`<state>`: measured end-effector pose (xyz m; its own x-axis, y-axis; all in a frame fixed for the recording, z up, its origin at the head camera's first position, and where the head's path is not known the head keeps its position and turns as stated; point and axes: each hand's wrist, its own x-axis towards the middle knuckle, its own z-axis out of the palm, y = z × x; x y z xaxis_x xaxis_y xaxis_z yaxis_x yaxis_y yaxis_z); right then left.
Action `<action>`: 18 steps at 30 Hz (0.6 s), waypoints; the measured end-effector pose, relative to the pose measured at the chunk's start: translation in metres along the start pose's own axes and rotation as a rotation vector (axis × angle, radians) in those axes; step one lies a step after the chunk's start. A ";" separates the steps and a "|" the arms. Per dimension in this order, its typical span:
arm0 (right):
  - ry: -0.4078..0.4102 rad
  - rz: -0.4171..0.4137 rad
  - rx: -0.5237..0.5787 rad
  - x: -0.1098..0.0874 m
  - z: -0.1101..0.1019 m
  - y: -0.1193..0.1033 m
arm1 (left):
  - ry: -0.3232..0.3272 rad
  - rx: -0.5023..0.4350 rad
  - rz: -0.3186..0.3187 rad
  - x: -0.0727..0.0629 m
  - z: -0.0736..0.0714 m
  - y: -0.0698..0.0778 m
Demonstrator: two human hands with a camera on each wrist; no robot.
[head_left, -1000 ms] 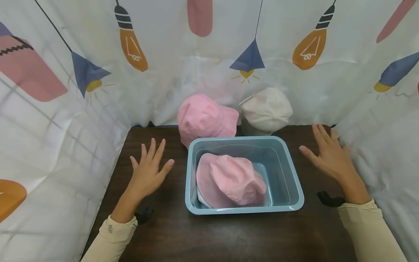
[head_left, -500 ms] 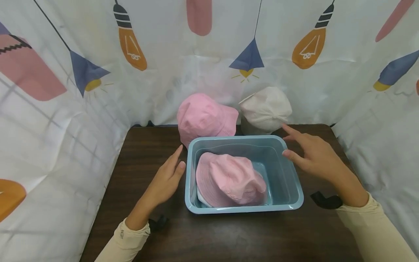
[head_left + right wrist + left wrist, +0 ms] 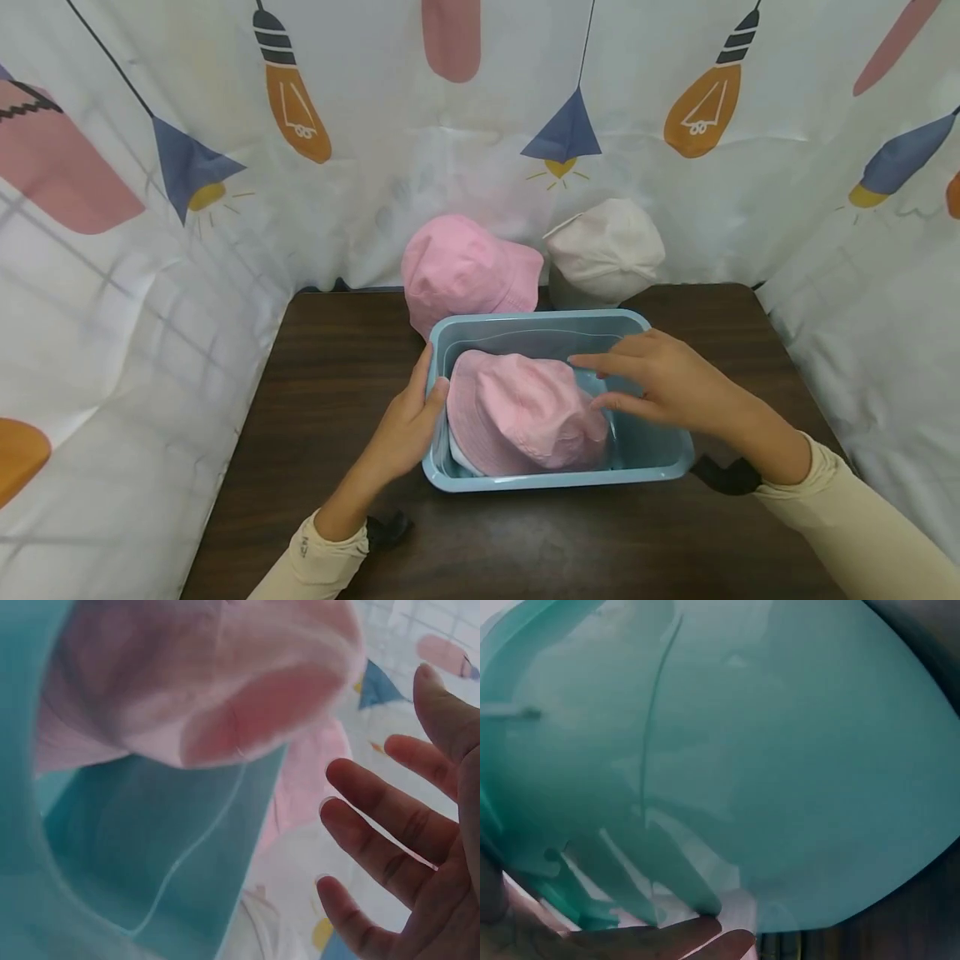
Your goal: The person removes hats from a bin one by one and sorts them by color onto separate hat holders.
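The left hand (image 3: pixel 403 429) touches the blue tub (image 3: pixel 555 481) at left, fingers straight; the right hand (image 3: pixel 667 382) is over its right part, fingers apart, holding nothing; a pink hat (image 3: pixel 528 404) lies inside, left.

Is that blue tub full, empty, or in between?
In between: a pink hat lies inside the tub, with bare floor showing beside it.

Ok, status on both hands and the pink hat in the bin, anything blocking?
Left hand at left side of blue bin. Right hand above it, fingers apart, empty. Pink hat lying inside. Nothing seen between right hand and hat.
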<state>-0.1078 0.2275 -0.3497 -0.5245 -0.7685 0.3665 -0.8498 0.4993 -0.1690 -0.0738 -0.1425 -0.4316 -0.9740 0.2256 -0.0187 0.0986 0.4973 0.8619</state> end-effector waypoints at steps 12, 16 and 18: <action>-0.030 -0.114 0.002 0.010 0.015 -0.010 | 0.007 -0.020 0.006 -0.004 0.003 0.000; -0.069 -0.130 -0.010 0.013 0.019 -0.013 | 0.009 -0.019 0.006 -0.003 0.004 0.000; -0.082 -0.131 -0.015 0.014 0.020 -0.014 | 0.009 -0.021 0.004 -0.003 0.005 -0.001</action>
<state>-0.1044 0.2012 -0.3605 -0.4126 -0.8569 0.3089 -0.9105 0.3984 -0.1108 -0.0697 -0.1397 -0.4342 -0.9755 0.2198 -0.0108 0.0982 0.4786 0.8725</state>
